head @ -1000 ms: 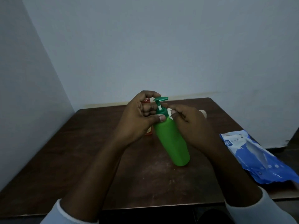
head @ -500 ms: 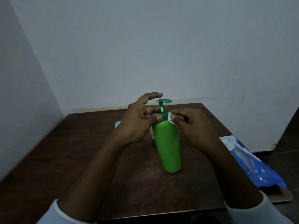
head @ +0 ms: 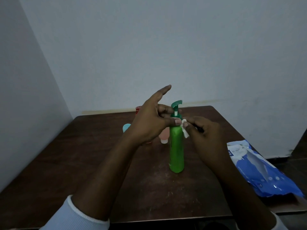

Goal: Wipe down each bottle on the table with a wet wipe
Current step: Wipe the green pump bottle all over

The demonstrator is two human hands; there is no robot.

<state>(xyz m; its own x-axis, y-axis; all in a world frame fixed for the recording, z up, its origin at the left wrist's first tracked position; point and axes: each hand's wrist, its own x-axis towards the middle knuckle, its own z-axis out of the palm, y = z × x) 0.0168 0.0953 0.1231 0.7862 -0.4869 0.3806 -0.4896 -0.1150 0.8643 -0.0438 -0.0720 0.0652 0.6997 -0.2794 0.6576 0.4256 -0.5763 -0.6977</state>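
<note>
Here our left hand (head: 149,125) grips the green bottle (head: 176,146) by its neck, upright at the middle of the bench (head: 99,163), while our right hand (head: 206,135) pinches the wipe (head: 185,131) — rub firmly round the shoulder.

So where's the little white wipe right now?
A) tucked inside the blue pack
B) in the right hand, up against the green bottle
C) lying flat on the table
B: the right hand pinches the white wipe against the upper side of the green bottle, just below its pump.
</note>
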